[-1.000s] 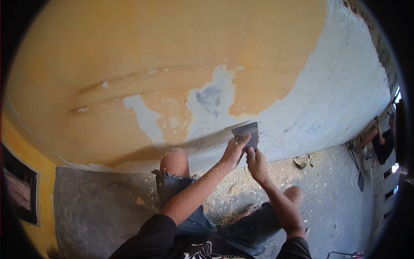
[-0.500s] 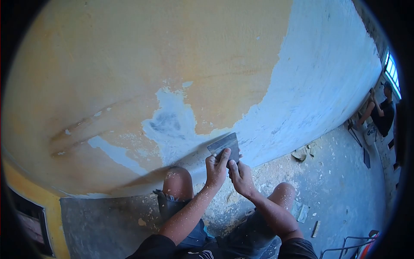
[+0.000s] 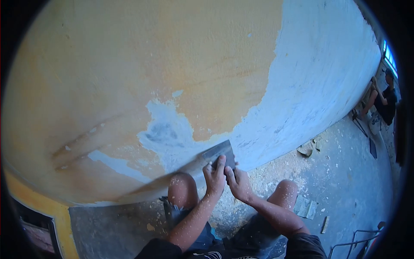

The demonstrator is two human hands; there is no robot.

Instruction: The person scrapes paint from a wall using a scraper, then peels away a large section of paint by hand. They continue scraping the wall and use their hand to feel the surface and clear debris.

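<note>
A flat, wide-bladed scraper (image 3: 221,154) is held between both hands in front of the lower wall. My left hand (image 3: 214,178) is closed on it from the left, thumb lying along its face. On the right side my right hand (image 3: 238,183) grips the same scraper, its thumb near the lower edge. Yellow paint (image 3: 215,101) covers the wall's left and upper part. Pale bare wall (image 3: 310,86) shows on the right, and a bare patch with a grey smudge (image 3: 164,131) lies left of the blade. Paint flecks dot my forearms.
Paint chips cover the grey floor (image 3: 345,181). A larger curled flake (image 3: 305,150) lies by the wall base. Another person (image 3: 385,101) is at the far right, near a window (image 3: 390,58). A metal frame (image 3: 355,241) stands at lower right, a dark opening (image 3: 36,228) at lower left.
The view has shifted slightly. The scraper and both hands sit a little lower and further left in the picture, still together.
</note>
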